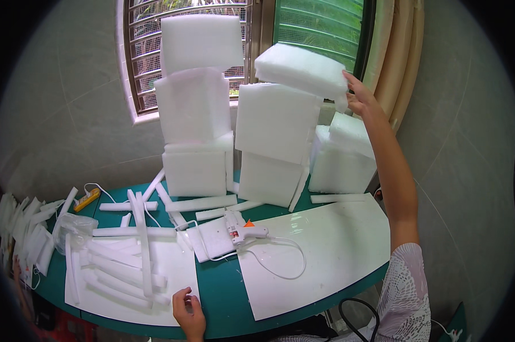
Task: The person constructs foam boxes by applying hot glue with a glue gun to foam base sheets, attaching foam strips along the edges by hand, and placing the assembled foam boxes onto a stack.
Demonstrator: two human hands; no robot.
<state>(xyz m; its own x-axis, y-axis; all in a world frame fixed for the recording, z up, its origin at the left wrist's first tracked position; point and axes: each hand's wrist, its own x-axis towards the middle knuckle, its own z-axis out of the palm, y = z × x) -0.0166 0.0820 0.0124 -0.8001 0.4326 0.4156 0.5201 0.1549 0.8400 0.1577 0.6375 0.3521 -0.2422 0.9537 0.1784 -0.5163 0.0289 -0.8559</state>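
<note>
My right arm reaches up to the far right, and my right hand (pixel 359 96) grips the end of a thick white foam block (pixel 301 67). That block lies tilted on the top of the middle stack of white foam sheets (pixel 278 119). Near the table's front edge is my left hand (pixel 189 314), its fingers loosely curled and apart, with nothing in it. It is beside the right corner of a white board (pixel 184 279) carrying several foam strips (pixel 118 259). A white glue gun (pixel 243 231) with an orange trigger rests on a small foam piece (pixel 207 242).
A taller foam stack (pixel 193 102) stands at left, a shorter one (pixel 343 162) at right. Another white board (pixel 320 251) covers the right of the green table (pixel 220 302). A yellow power strip (pixel 87 200), a clear plastic bag (pixel 75 228) and white cords lie at left.
</note>
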